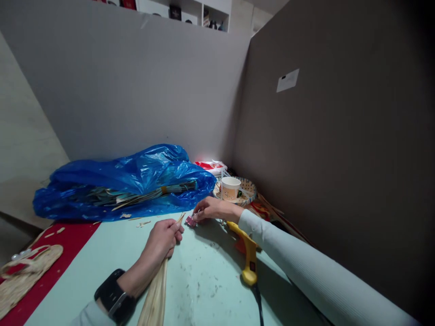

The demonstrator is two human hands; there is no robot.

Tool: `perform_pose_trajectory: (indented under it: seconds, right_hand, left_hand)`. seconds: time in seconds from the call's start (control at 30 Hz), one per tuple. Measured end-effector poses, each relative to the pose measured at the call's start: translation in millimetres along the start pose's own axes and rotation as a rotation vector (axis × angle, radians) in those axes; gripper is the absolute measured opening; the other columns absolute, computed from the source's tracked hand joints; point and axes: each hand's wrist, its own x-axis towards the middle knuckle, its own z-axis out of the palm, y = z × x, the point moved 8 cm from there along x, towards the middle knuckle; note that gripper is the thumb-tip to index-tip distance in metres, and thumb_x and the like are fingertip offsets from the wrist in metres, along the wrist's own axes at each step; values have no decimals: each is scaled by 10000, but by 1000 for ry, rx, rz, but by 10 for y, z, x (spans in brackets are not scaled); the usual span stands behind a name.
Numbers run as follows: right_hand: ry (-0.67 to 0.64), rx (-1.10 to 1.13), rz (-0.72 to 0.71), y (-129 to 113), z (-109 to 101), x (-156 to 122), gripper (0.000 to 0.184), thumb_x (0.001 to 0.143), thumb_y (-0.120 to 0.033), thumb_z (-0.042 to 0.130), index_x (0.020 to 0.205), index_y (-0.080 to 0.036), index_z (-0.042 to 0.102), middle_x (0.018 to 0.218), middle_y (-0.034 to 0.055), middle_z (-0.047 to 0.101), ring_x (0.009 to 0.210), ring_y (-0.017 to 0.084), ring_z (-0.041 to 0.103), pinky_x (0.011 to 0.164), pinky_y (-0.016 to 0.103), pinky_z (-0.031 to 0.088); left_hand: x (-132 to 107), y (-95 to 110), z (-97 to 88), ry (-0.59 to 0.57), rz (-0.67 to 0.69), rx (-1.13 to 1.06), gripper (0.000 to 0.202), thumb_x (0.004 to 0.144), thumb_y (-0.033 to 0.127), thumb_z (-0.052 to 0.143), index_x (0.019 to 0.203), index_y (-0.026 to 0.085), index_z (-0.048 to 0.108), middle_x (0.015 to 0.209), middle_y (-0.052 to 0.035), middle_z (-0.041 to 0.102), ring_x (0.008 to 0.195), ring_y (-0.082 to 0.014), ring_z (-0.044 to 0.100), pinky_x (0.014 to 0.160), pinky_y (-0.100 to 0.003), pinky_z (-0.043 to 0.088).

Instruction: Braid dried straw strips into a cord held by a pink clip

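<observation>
Nearest the camera, a pale sleeve (312,260) covers the right arm, stretching from the lower right corner toward the middle. Around it stand the biggest things: a dark panel (340,145) on the right, meeting a grey panel (152,81) across the back. Below them spreads a pale green tabletop (193,290), with a red surface (79,237) along its left side. A crumpled blue plastic bag (132,170) lies at the back, with a bundle of stalks (152,195) showing in its opening. One long straw strip (153,296) runs from the bottom edge up to the left hand (166,237), which is closed tightly around its narrow upper end. A woven sandal (32,271) lies on the red. Near the right forearm rests a yellow tool (250,253) with a black cord. Beyond is a woven basket (252,189), and a paper cup (230,190) stands at it. The right hand (211,209) pinches a small pink clip (190,221) just above the table, close beside the straw's tip.
</observation>
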Motion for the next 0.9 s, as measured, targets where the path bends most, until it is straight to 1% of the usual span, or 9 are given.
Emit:
perform_pose_trajectory:
  seconds: [0.07,0.17,0.23,0.4,0.53,0.63,0.73,0.83,0.9]
  right_hand:
    - [28,18,-1,14,-2,7,204,738,-273,689,844,-105,736,765,61,702,707,153,618,636,220,476]
    - [76,33,-2,48,-12,14,173,719,-246,701,815,-107,739,780,65,708,729,155,617,642,219,465]
    - [102,44,-3,70,-16,18,161,716,-220,695,827,-111,741,774,59,708,729,152,619,637,215,458]
    - [158,66,-7,96,-11,20,128,720,-167,668,813,-103,730,719,46,690,676,135,601,611,208,447]
    - [190,65,-5,96,-11,7,107,731,-153,668,814,-108,717,702,33,681,667,131,597,604,206,444]
    - [194,42,-7,101,-6,7,75,752,-147,674,812,-115,704,690,17,672,674,131,605,613,210,448]
    - [169,-2,-6,124,18,27,73,813,-179,664,853,-120,677,738,9,664,705,136,620,660,248,487]
    - [130,-53,4,156,53,52,161,898,-269,611,953,-121,642,907,33,660,799,156,635,728,328,531]
    - [108,-78,12,170,71,62,208,920,-303,585,1022,-127,627,1006,53,647,865,174,635,761,359,539]
  left_hand:
    - [17,12,28,-6,2,35,265,944,318,523,750,142,571,501,118,443,305,-9,263,282,-150,192]
    - [37,36,64,-25,15,51,262,931,274,503,710,147,564,448,120,431,281,-11,233,281,-152,158]
    - [53,58,81,-39,33,48,234,880,273,510,687,151,565,417,108,451,268,-15,230,283,-153,143]
    - [83,108,119,-57,80,46,196,721,351,565,651,168,572,396,71,512,242,-25,241,274,-160,135]
    - [75,124,134,-54,94,49,211,681,375,577,605,178,561,365,68,499,230,-31,238,271,-167,132]
    - [69,123,128,-43,87,46,212,666,381,602,621,175,576,368,68,496,236,-38,255,273,-169,142]
    - [69,112,107,-22,60,23,208,714,374,578,655,176,573,367,100,432,252,-33,231,280,-167,138]
    - [71,93,101,-25,15,14,226,843,338,520,694,173,559,395,137,325,281,-25,185,297,-164,127]
    - [74,72,114,-47,-29,38,263,918,335,500,731,161,563,447,135,327,306,-21,189,302,-164,147]
